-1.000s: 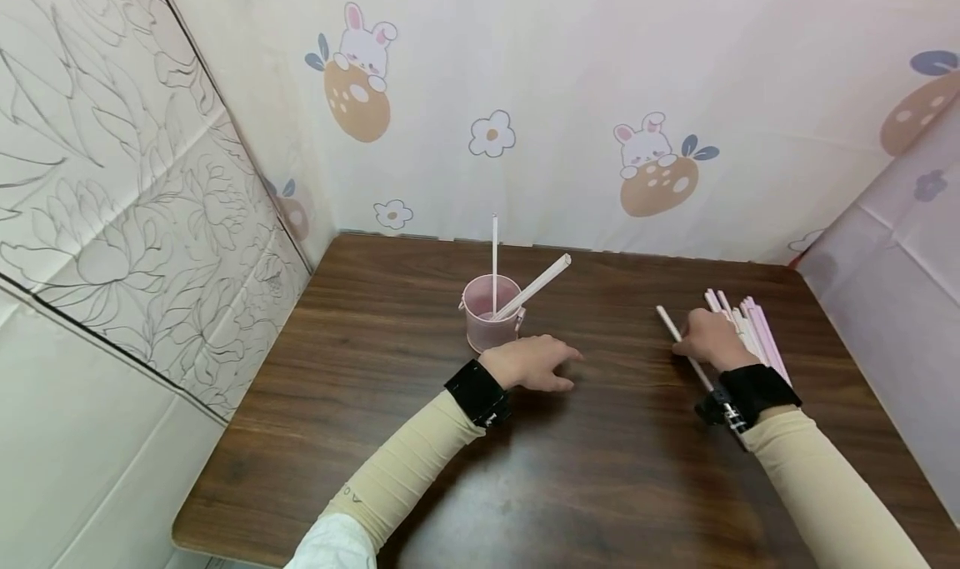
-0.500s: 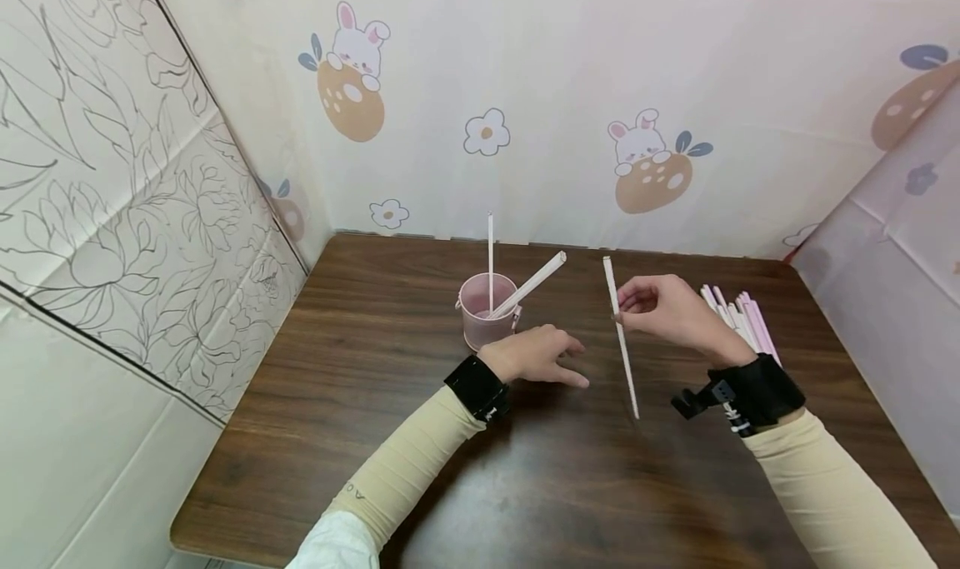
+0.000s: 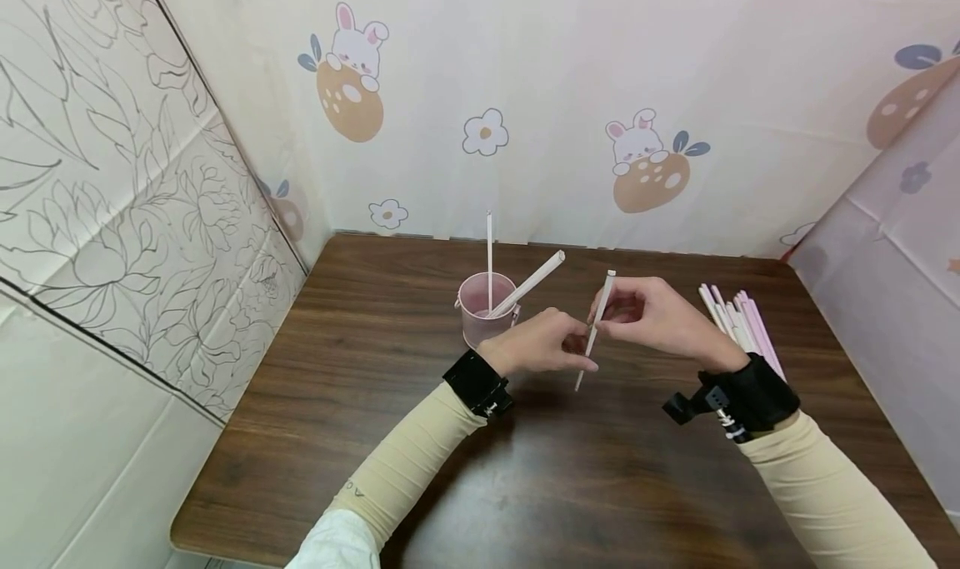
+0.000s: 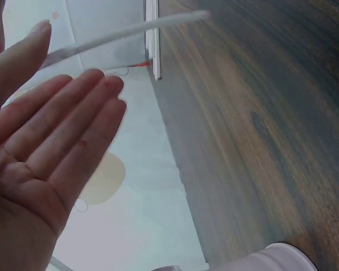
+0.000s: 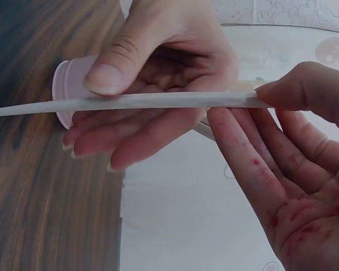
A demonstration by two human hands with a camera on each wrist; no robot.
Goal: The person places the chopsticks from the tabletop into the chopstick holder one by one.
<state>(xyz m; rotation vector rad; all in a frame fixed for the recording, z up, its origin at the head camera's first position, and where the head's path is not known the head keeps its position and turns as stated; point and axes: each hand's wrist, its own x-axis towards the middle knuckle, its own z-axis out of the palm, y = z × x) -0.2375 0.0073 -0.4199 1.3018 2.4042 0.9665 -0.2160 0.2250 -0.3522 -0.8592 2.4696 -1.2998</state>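
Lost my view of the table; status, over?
Right hand pinches a stick. Left hand outstretched, close beside it. Bucket, with sticks inside, partly hidden behind left hand.

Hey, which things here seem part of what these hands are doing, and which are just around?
Likely in the job:
- white stick, pinched by the right hand
- open left hand, beside it
- pink bucket
- bucketed sticks
- loose white and pink sticks

Probably just around:
- wooden table, as surface
- rabbit-print wall covering
- black wristbands
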